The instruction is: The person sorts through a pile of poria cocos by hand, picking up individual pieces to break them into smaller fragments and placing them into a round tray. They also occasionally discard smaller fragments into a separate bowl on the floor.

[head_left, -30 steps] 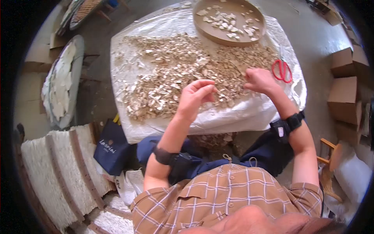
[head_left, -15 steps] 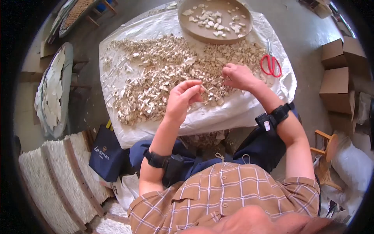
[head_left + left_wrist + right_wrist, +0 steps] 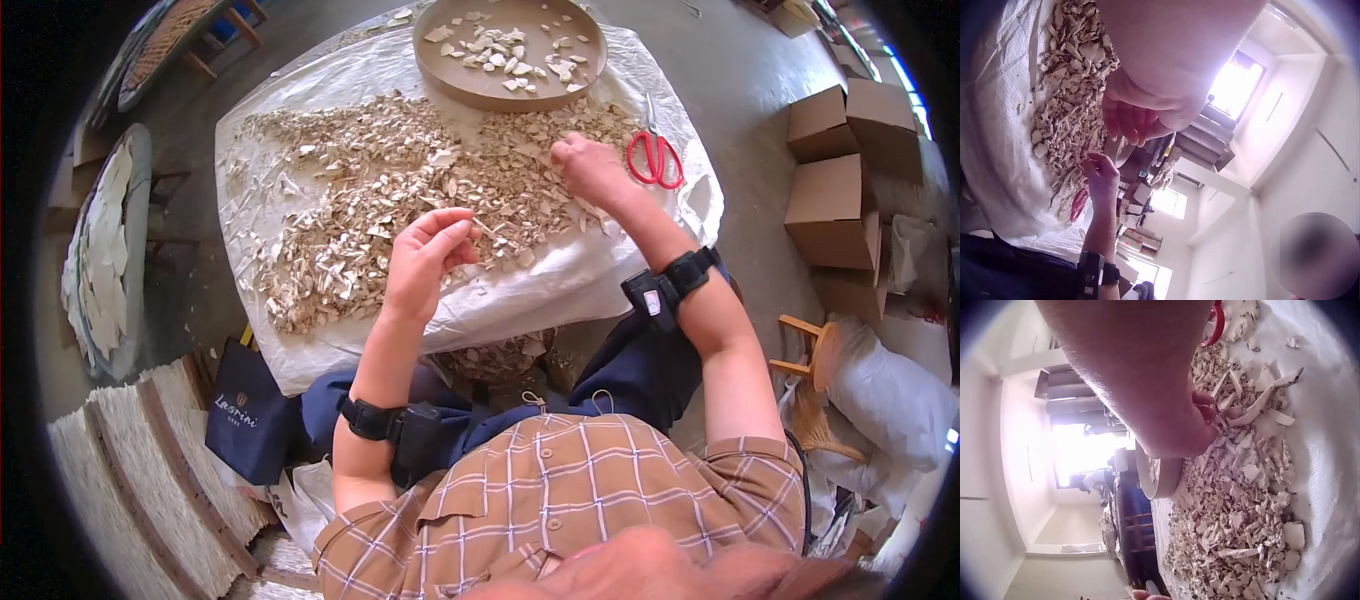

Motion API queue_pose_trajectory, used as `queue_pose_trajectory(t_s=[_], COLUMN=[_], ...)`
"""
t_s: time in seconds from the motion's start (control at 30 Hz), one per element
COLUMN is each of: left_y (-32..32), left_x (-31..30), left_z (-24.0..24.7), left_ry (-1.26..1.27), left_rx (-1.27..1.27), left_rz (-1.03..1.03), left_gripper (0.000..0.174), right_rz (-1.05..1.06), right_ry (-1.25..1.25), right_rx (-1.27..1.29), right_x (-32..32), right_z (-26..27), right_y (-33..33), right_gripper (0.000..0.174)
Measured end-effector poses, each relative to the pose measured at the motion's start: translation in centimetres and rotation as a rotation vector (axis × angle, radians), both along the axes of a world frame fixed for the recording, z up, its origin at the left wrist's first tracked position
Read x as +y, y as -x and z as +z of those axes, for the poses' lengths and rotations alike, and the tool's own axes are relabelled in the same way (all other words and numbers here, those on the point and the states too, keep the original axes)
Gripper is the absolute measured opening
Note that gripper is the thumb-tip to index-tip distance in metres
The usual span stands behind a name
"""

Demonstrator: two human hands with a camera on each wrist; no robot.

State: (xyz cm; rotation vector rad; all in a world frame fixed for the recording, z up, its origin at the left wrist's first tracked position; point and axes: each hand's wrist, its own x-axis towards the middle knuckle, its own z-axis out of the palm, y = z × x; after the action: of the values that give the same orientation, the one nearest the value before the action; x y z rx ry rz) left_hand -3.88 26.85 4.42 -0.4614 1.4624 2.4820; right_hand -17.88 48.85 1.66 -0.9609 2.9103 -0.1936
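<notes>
A broad layer of pale dried chips (image 3: 370, 190) covers much of the white sheet (image 3: 450, 320) on the table. My left hand (image 3: 422, 262) hovers over its near edge, thumb and forefinger pinching a small pale chip (image 3: 481, 227). Its fingertips are partly hidden in the left wrist view. At the right part of the layer, my right hand (image 3: 595, 172) reaches down with bent fingers (image 3: 1205, 411) among the chips, close to a long curved strip (image 3: 1260, 403). I cannot tell whether it grips a piece. Red-handled scissors (image 3: 655, 160) lie just right of this hand.
A round shallow tray (image 3: 510, 100) with several larger white pieces stands at the table's far side. Cardboard boxes (image 3: 830, 205) and a wooden stool (image 3: 825, 358) are at the right. On the left are a dark blue bag (image 3: 250, 415) and a rack of white sheets (image 3: 105, 250).
My right hand has shifted left over the chips, then farther from my body. The left hand stays near the front edge, still pinching. The head view has turned, sliding the whole scene leftward.
</notes>
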Motion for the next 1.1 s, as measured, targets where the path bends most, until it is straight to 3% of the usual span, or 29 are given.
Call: queue_pose_trajectory(t_s=[0.1, 0.17, 0.3, 0.77, 0.97, 1.03, 1.1], left_y=[-0.1, -0.1, 0.0, -0.1, 0.1, 0.3, 0.4], left_x=[-0.2, -0.1, -0.1, 0.3, 0.8, 1.3, 2.1], left_z=[0.3, 0.5, 0.2, 0.5, -0.6, -1.3, -1.6], left_ry=[0.012, 0.001, 0.007, 0.013, 0.019, -0.104, -0.146], left_rx=[0.001, 0.000, -0.002, -0.033, -0.033, -0.089, -0.176], left_rz=[0.013, 0.003, -0.004, 0.006, -0.038, -0.065, -0.063], left_gripper=[0.016, 0.016, 0.016, 0.015, 0.017, 0.022, 0.026], right_rz=[-0.017, 0.090, 0.106, 0.159, 0.048, 0.008, 0.015], right_ry=[0.074, 0.185, 0.072, 0.042, 0.036, 0.305, 0.331], right_rx=[0.038, -0.062, -0.044, 0.016, 0.038, -0.216, -0.330], right_x=[0.0, -0.1, -0.8, -1.4, -1.3, -1.4, -1.9], right_z=[-0.2, -0.2, -1.4, -1.8, -0.3, 1.5, 3.0], right_y=[0.3, 0.0, -0.7, -1.3, -1.2, -1.1, -1.7], right_gripper=[0.011, 0.008, 0.008, 0.010, 0.010, 0.013, 0.015])
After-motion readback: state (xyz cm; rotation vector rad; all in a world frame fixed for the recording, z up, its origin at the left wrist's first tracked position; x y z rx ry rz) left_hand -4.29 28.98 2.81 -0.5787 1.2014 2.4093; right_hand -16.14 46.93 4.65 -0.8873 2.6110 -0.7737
